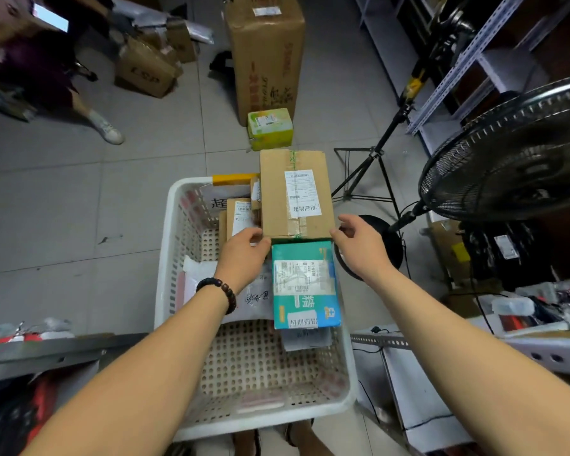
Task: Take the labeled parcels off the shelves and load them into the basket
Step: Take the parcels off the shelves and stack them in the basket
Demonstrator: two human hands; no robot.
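A white perforated basket [168, 274] stands on the floor below me. At its far right lies a brown cardboard parcel [277, 199] with a white label. My left hand [244, 251] grips its near left corner with curled fingers. My right hand [359, 245] is at the near right corner, thumb against the box and fingers loosely spread. A teal labeled box [305, 284] lies just in front of the brown one. Small brown parcels [241, 215] stand at the far left, and a white mailer bag [257, 299] lies under my left wrist.
A black standing fan [507, 159] and a tripod [369, 172] crowd the right side. A tall carton [264, 54] and a green box [270, 126] sit beyond the basket. A person's shoe [109, 130] is at upper left. Metal shelves [468, 60] line the right.
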